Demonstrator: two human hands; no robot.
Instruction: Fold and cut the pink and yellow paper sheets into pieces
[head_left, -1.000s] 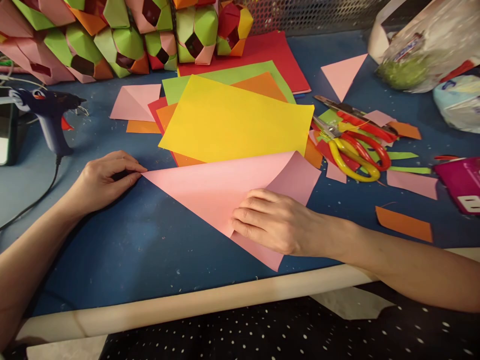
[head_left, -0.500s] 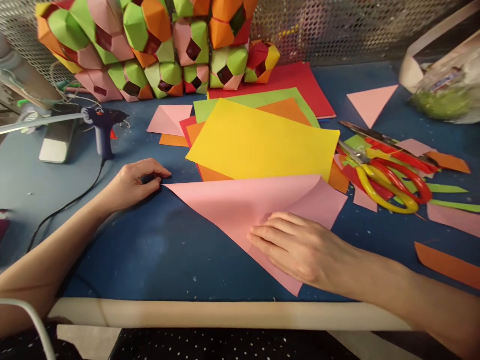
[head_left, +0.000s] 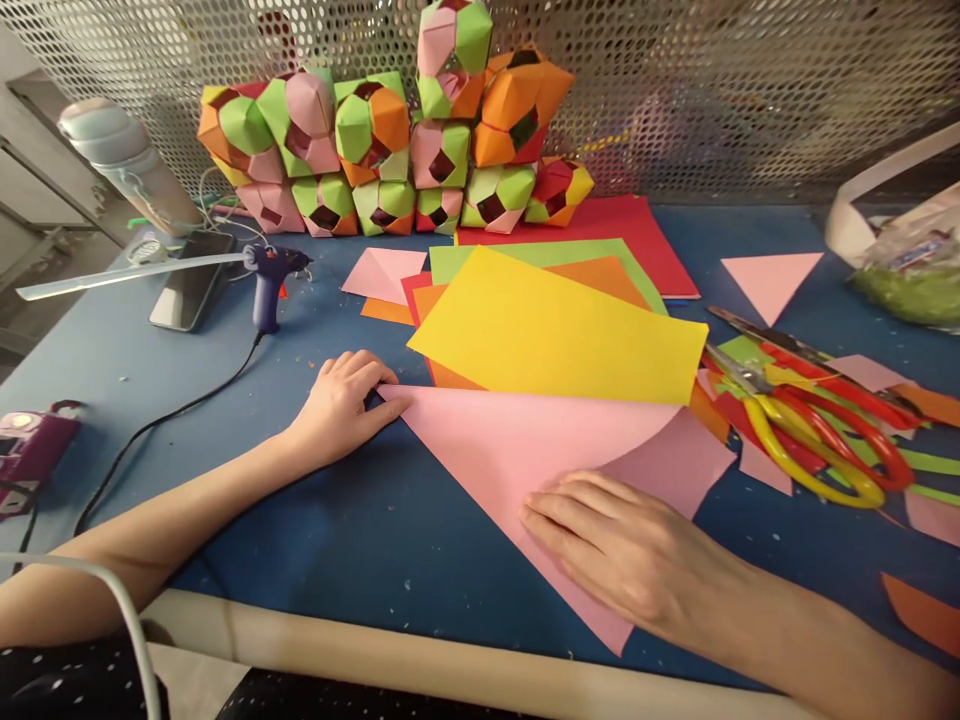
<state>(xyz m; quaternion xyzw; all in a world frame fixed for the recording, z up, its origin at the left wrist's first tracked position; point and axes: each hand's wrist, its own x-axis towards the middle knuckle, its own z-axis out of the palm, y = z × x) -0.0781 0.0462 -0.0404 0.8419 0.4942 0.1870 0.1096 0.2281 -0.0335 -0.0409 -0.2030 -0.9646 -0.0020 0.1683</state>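
Note:
A sheet of pink paper (head_left: 480, 430) lies folded over on the blue table, its fold along the far side and its right part curling up. My left hand (head_left: 346, 405) has thumb and forefinger closed at the paper's pointed left corner. Flat on the folded layer, near its front edge, rests my right hand (head_left: 622, 540), fingers stretched out side by side. Just beyond the fold, a yellow sheet (head_left: 555, 330) tops a pile with orange, green (head_left: 607, 255) and red sheets (head_left: 637, 240).
Scissors with yellow and red handles (head_left: 810, 440) lie among paper scraps at right. A pink triangle (head_left: 772, 280) is behind them. Folded-paper modules (head_left: 375, 130) are stacked along the mesh wall. At left are a glue gun (head_left: 268, 290), a phone (head_left: 191, 285) and a bottle (head_left: 124, 160).
The view has tilted up and shifted left. My left thumb and forefinger now overlap the paper's left corner, where they were just beside it. My right hand stays on the paper.

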